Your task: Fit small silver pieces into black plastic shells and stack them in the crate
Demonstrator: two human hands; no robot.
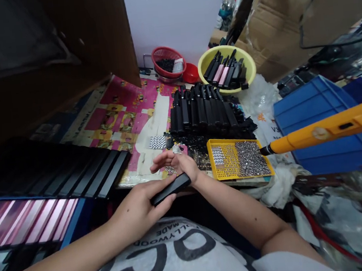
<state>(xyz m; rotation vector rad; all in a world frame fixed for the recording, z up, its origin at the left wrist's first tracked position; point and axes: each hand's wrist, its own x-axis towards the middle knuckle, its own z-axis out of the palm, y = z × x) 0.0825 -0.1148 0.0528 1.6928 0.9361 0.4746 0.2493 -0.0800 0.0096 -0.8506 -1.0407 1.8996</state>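
My left hand grips a flat black bar-shaped casing at the table's near edge. My right hand hovers just above and behind it, fingers stretched toward the left, near a small patch of silvery screws on the patterned table cover. Whether its fingertips pinch anything I cannot make out. A stack of upright black casings stands beyond the hands.
A yellow tray of small metal parts lies right of my hands, with an orange electric screwdriver hanging over it. Behind are a yellow bowl of casings, a red basket, blue crates, and black and pink strips at left.
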